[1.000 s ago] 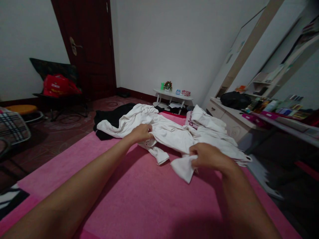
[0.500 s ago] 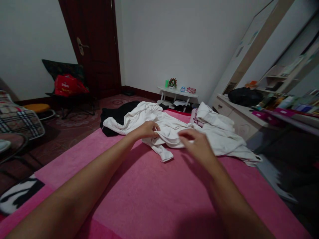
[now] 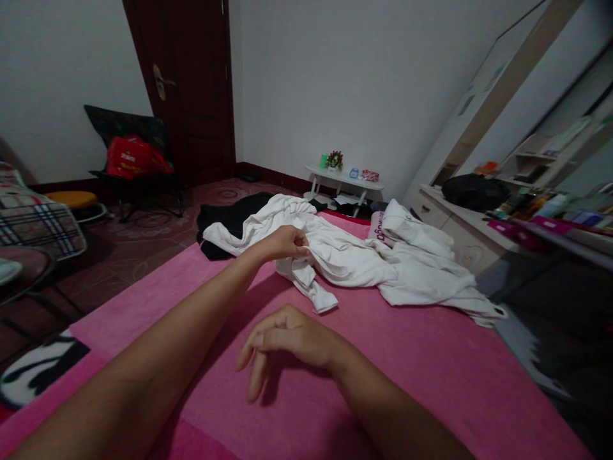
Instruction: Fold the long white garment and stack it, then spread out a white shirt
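Note:
A crumpled white long-sleeved garment (image 3: 345,255) lies across the far part of the pink bedspread (image 3: 306,396). My left hand (image 3: 288,243) pinches a fold of it near the middle, its fingers closed on the cloth. One white sleeve end (image 3: 324,300) hangs toward me just below that hand. Nearer to me, my right hand (image 3: 287,338) hovers low over the bedspread, apart from the garment, with its fingers loosely spread and nothing in them. More white cloth (image 3: 416,233) is heaped to the right, and dark clothing (image 3: 234,214) lies behind on the left.
A white side table (image 3: 345,177) with small items stands by the wall. At the right is a cluttered dresser (image 3: 460,217) with a black bag (image 3: 474,191). To the left, a red bag (image 3: 136,156) rests on a folding chair (image 3: 103,124) beside the dark door (image 3: 191,96).
My right hand has let go of or left the white cloth and come toward me and to the left. My left hand keeps its pinch on the garment. The view has shifted slightly.

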A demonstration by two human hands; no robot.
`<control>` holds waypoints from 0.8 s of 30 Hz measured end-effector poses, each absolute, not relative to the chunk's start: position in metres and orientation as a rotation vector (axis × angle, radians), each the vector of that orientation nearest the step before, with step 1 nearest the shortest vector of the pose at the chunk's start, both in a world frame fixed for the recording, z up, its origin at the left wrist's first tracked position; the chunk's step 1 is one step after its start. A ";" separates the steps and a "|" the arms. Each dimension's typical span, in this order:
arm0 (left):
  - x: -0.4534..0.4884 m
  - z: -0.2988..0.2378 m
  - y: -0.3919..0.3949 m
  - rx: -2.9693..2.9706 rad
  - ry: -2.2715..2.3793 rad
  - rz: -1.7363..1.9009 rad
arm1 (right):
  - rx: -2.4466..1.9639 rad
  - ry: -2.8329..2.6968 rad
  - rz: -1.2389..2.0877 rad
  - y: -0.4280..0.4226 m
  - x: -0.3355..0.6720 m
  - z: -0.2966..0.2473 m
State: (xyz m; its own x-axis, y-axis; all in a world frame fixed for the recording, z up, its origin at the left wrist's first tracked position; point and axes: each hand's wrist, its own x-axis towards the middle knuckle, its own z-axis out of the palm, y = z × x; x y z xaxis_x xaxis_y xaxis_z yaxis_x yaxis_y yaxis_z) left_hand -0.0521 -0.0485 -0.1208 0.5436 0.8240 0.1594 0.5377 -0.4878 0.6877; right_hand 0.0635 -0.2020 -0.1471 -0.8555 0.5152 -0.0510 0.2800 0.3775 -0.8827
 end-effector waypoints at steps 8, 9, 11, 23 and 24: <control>-0.041 -0.123 -0.052 2.292 1.251 0.752 | -1.595 -1.968 -0.192 -0.149 0.183 -0.151; -0.038 -0.124 -0.053 2.296 1.267 0.815 | -1.700 -1.939 -0.275 -0.143 0.199 -0.156; -0.032 -0.127 -0.054 2.269 1.281 0.957 | -1.887 -1.878 -0.316 -0.135 0.225 -0.166; -0.009 -0.140 -0.064 2.036 1.004 1.056 | -1.324 -0.778 -0.027 -0.120 0.271 -0.132; -0.009 -0.139 -0.066 2.109 1.030 1.004 | -1.284 -0.722 -0.007 -0.121 0.274 -0.129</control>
State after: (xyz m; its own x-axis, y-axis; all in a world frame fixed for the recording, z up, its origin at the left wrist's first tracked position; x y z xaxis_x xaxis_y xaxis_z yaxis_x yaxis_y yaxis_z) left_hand -0.0090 -0.0665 -0.1386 0.4189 0.8288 0.3708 0.3920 -0.5335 0.7495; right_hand 0.2736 -0.1211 -0.1295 0.7834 0.3806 0.4914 0.3903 0.3141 -0.8655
